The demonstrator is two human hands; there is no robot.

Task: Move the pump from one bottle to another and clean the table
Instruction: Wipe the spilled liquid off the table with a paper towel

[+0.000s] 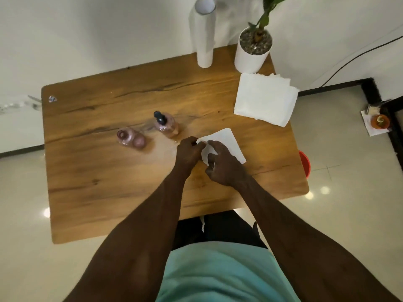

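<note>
Left hand (190, 149) pinches the near-left corner of a white paper napkin (224, 144) lying on the desk (109, 182). Right hand (224, 165) hovers over the napkin's near edge, fingers loosely curled, grasping nothing. Both forearms extend forward over the desk. Left of the hands stand two pink bottles: the nearer bottle (166, 125) carries the black pump (159, 117); the farther bottle (129, 138) is uncapped.
</note>
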